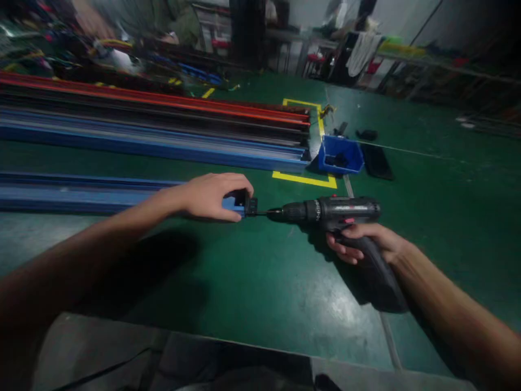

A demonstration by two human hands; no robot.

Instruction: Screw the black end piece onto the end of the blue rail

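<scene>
My left hand [215, 196] is closed around the end of a long blue profile [81, 196], which runs off to the left. A small black end cap [251, 207] sits on the profile's end, between thumb and fingers. My right hand [366, 239] grips the handle of a black cordless drill [345, 209], index finger by the trigger. The drill points left, level with the profile. Its thin bit [266, 213] reaches the end cap; whether it sits in a screw is too small to tell.
Behind lie several blue, black and red profiles [163, 125] side by side on the green table [252, 282]. A blue bin [342, 155] with black parts stands at their right end, beside a dark flat object [377, 161]. Another person's hand [93, 21] is at the upper left among cables.
</scene>
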